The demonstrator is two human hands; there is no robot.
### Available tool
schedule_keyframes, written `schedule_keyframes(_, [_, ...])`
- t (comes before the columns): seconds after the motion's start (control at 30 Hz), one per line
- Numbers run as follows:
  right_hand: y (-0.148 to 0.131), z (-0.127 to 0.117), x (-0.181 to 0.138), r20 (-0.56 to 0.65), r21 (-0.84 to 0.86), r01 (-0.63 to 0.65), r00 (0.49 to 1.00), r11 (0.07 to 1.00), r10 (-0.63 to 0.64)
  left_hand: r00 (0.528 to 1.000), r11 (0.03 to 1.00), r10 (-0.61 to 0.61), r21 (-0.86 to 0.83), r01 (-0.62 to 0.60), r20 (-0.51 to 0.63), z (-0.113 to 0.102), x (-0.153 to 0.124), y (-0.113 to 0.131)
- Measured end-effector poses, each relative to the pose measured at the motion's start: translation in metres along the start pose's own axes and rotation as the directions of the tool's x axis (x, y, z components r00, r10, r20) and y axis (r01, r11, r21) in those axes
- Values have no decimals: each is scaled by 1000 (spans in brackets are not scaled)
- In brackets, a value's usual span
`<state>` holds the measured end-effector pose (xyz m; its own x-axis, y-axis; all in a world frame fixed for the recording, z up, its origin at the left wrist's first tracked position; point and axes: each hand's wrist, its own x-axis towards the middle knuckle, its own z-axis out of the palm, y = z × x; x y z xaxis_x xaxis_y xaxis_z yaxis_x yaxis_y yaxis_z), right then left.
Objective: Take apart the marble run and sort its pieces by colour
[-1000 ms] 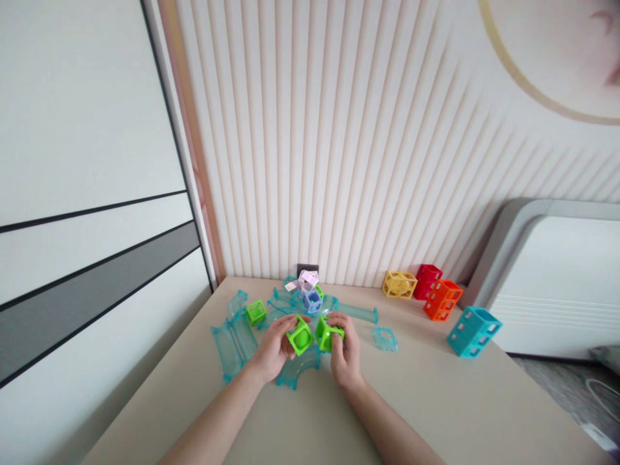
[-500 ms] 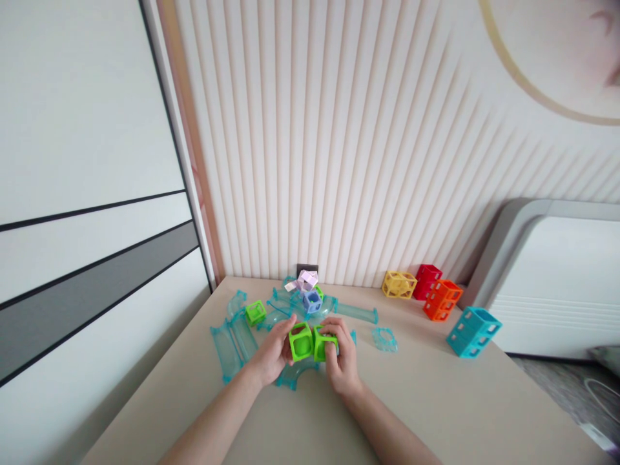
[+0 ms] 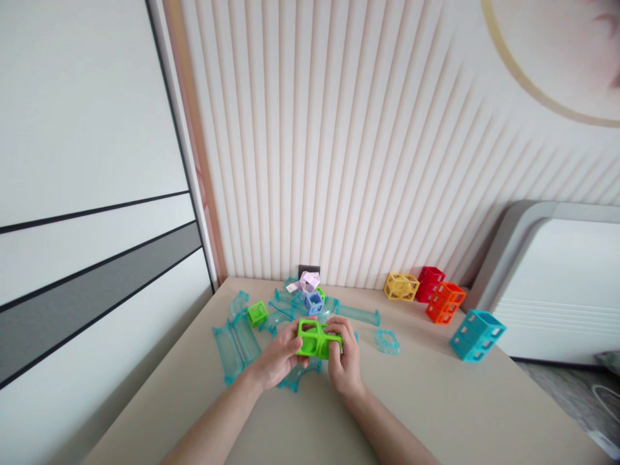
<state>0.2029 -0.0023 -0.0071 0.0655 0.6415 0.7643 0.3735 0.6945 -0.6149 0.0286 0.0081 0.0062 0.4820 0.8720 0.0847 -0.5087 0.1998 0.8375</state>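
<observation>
Green plastic fills the middle of the scene: the two green cubes, which a second ago are apart and tilted toward each other, one in each hand, and half a second ago sit side by side, now stand flush against each other as one short block, a little farther from the person than before. The left hand grips the block's left end, its fingers clenched on the near and far faces, while the right hand grasps the right end the same way and partly covers that cube. The cubes are open frames with square windows through their faces, bright lime in colour, and the block lies level between the hands, just above the tabletop and over a curved clear teal track piece. Behind the hands lie more teal track pieces, a single small green cube, a blue cube and a pale lilac piece. To the right, well apart from the hands, stand a yellow cube, a red cube, an orange block and a teal block; none of these has shifted.
</observation>
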Motion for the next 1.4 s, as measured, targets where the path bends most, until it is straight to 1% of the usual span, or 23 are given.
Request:
schedule_keyframes(0.07, [0, 1, 0, -13, -6, 0, 1000, 1000, 0, 1000, 999, -9, 40, 10, -13, -1, 1, -4])
schedule_keyframes(0.13, [0, 2, 0, -12, -11, 4, 1000, 1000, -4, 998, 995, -18, 100, 25, -65, -1, 3, -8])
schedule_keyframes(0.23, [1, 4, -1, 2, -15, 5, 1000, 1000, -5, 989, 988, 12, 153, 10, -148, 2, 5, -8])
schedule_keyframes(0.33, [3, 3, -3, 43, -5, 6, 999, 1000, -6, 972, 990, 53, 141, -21, -227, 5, 6, -4])
schedule_keyframes(0.43, [4, 3, -5, 95, 6, 20, 995, 1000, -21, 956, 994, 56, 108, -26, -287, 5, 6, 1])
schedule_keyframes(0.5, [5, 3, -6, 122, 10, 37, 992, 999, -38, 956, 995, 45, 102, -16, -289, 3, 6, 1])
schedule_keyframes(0.6, [7, 5, -7, 149, 5, 42, 988, 999, -42, 964, 992, 47, 125, -14, -262, -1, 6, -2])
schedule_keyframes(0.73, [8, 6, -8, 153, 2, 36, 988, 999, -36, 967, 987, 45, 158, -5, -250, -4, 7, -4])
schedule_keyframes(0.93, [9, 5, -11, 169, 34, 81, 982, 996, -86, 974, 993, 52, 113, -27, -220, -1, 5, -3])
schedule_keyframes(1.2, [18, 10, -13, 153, 3, 138, 979, 990, -137, 974, 995, 64, 93, -45, -216, -2, 6, -3])
schedule_keyframes(1.4, [24, 12, -19, 146, 13, 129, 981, 992, -130, 973, 992, 92, 105, -71, -212, -1, 7, -3])
